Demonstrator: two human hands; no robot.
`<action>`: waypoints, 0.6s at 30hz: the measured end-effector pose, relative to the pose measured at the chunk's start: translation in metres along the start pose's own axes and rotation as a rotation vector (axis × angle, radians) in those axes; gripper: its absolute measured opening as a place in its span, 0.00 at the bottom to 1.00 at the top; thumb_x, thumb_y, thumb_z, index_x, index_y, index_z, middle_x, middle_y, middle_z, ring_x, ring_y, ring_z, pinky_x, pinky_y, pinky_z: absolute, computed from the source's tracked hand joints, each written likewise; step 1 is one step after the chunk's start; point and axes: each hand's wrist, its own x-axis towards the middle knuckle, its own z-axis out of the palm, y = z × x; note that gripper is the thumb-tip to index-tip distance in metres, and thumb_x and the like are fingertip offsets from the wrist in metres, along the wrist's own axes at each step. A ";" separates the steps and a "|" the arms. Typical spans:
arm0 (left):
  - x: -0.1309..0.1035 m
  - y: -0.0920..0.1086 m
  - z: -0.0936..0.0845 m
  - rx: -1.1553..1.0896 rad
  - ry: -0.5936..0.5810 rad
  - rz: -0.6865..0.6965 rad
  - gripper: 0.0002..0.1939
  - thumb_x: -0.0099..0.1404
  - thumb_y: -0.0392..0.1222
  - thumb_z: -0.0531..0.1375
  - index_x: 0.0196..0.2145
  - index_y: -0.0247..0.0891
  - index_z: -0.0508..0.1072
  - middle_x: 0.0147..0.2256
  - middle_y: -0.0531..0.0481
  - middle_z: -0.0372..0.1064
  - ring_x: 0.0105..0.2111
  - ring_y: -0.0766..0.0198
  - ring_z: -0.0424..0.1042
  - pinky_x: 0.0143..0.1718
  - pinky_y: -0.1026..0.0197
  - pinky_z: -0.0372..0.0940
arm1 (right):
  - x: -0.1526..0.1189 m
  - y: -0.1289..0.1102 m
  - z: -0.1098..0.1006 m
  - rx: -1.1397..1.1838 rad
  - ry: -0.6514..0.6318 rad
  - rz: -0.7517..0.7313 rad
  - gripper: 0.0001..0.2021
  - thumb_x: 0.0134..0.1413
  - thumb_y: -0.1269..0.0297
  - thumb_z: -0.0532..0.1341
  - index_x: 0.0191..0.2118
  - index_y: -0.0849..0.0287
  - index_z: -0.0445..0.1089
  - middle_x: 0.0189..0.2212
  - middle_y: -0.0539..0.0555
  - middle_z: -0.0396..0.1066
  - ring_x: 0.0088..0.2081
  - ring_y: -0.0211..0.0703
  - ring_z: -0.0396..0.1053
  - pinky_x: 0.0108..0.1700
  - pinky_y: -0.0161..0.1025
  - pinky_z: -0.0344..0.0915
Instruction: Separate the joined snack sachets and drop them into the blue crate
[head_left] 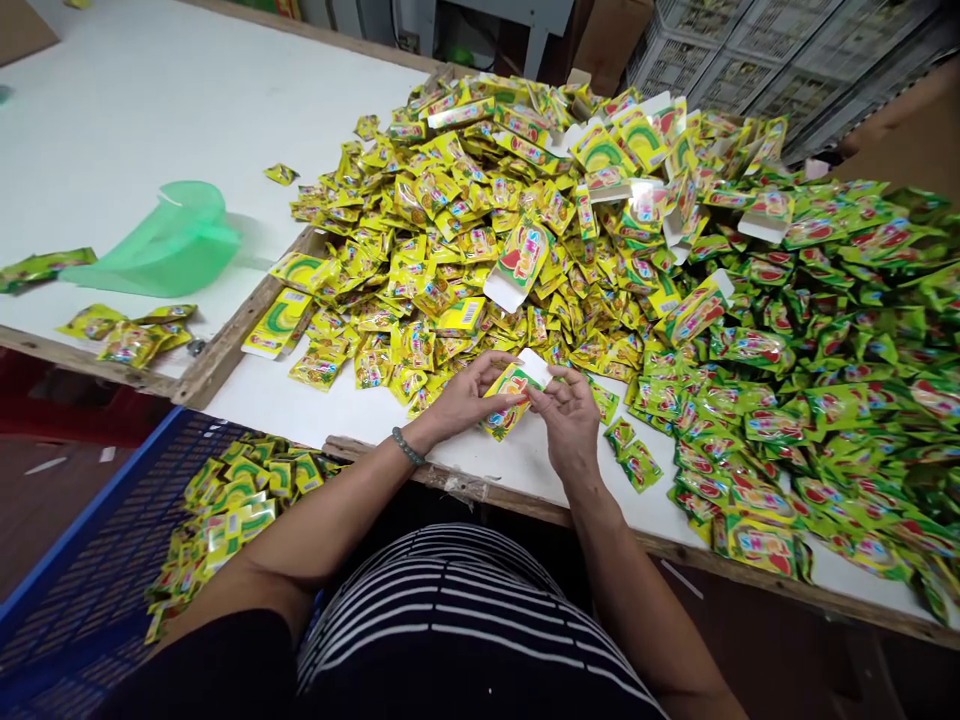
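The small box [508, 392] is being held between the two hands over the near part of the tabletop [525, 476], its long axis running obliquely from near left to far right and its white flap [534, 367] pointing away, toward the fingers of the right hand [571, 415], the nearer hand to that end. The left hand [466, 398] is pinching the box's left side between thumb and fingers, while the right grip is pinching the flap end, neither being spread; yellow packets [420, 250] are lying heaped beyond.
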 end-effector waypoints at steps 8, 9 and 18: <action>-0.001 -0.001 0.001 0.012 -0.043 0.001 0.22 0.54 0.45 0.68 0.45 0.38 0.69 0.35 0.50 0.72 0.34 0.67 0.72 0.37 0.64 0.66 | -0.001 0.003 -0.016 -0.059 -0.103 0.026 0.12 0.50 0.52 0.63 0.31 0.56 0.68 0.25 0.48 0.69 0.27 0.37 0.66 0.33 0.38 0.68; -0.001 -0.001 0.001 0.009 -0.027 0.011 0.22 0.55 0.46 0.68 0.45 0.38 0.69 0.36 0.50 0.73 0.34 0.67 0.72 0.38 0.64 0.66 | 0.000 0.003 -0.015 -0.035 -0.088 0.035 0.13 0.49 0.52 0.64 0.32 0.56 0.68 0.25 0.49 0.70 0.27 0.37 0.67 0.34 0.38 0.68; 0.002 -0.002 -0.002 -0.027 0.170 0.075 0.21 0.51 0.47 0.70 0.40 0.35 0.73 0.26 0.54 0.72 0.24 0.72 0.68 0.28 0.68 0.62 | 0.008 -0.013 -0.009 -0.261 -0.221 -0.125 0.16 0.49 0.55 0.66 0.44 0.56 0.74 0.40 0.54 0.76 0.39 0.45 0.72 0.43 0.44 0.70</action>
